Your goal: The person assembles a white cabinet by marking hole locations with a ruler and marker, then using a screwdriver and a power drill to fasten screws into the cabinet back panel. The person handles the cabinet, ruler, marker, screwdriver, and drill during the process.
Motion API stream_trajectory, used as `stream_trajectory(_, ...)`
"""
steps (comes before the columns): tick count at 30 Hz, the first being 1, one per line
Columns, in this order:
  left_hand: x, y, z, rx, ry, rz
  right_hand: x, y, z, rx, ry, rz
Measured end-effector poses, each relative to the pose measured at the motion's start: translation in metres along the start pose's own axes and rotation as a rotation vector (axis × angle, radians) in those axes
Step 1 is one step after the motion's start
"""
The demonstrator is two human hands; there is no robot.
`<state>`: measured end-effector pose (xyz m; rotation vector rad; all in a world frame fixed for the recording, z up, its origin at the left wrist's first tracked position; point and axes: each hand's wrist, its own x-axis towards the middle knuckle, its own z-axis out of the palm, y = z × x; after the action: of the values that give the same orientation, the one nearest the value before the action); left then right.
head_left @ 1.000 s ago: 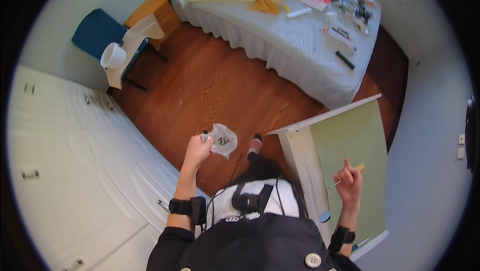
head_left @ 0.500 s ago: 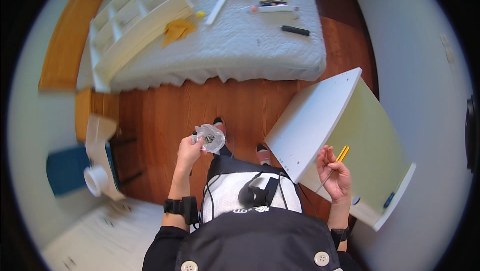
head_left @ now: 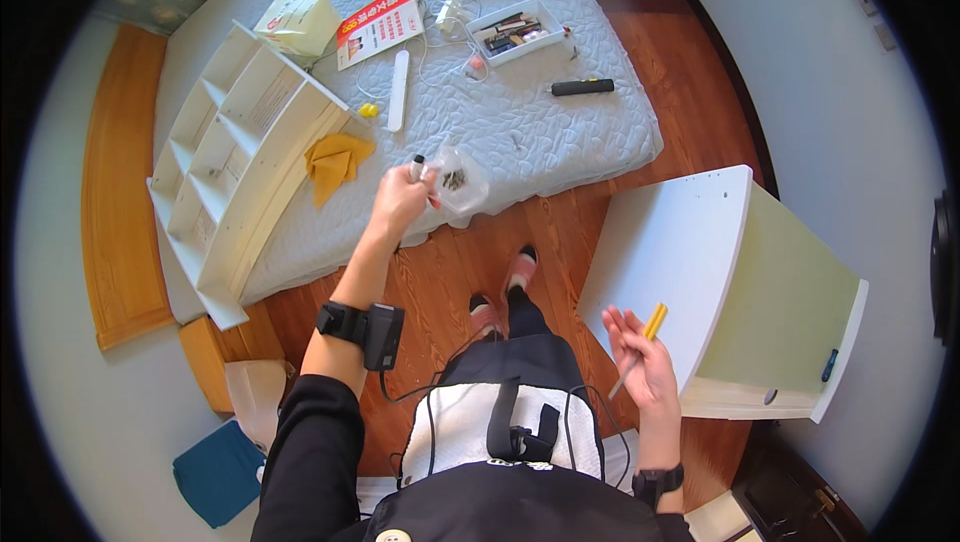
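Note:
My left hand (head_left: 402, 198) is closed on a clear plastic bag (head_left: 466, 180) with small metal pieces in it, probably hardware, held over the near edge of the bed (head_left: 530, 157). A short grey-and-black cylinder (head_left: 417, 167) also pokes up from that fist. My right hand (head_left: 645, 367) has a screwdriver (head_left: 655, 321) with a yellow handle pinned at the thumb, its shaft pointing down toward my lap, while the other fingers are raised. Beside this hand stands a white cabinet piece (head_left: 665, 247) with a pale green panel (head_left: 785, 292).
On the bed lie a white compartmented shelf (head_left: 235, 147), an orange cloth (head_left: 338, 164), a white strip (head_left: 399, 92), a white tray of tools (head_left: 520, 37) and a black cylindrical tool (head_left: 582, 88). A dark blue screwdriver handle (head_left: 830, 365) rests on the cabinet's edge. A blue seat (head_left: 217, 472) is at lower left.
My left hand has moved forward with the bag, from above the floor to the bed's edge. My view and body have turned, and my feet have stepped. The screwdriver stays in my right hand.

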<state>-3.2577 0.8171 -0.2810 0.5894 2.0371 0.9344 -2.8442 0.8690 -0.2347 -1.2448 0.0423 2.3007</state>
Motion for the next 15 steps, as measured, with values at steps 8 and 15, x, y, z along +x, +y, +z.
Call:
stream_trajectory(8, 0.208, -0.066, -0.005, -0.124, 0.125, -0.103, 0.294, 0.008, 0.056, -0.205, -0.028, 0.089)
stream_trajectory(15, 0.331, -0.184, -0.02, -0.146, 0.343, -0.225, 0.51, 0.041, 0.103, -0.306, 0.06, 0.124)
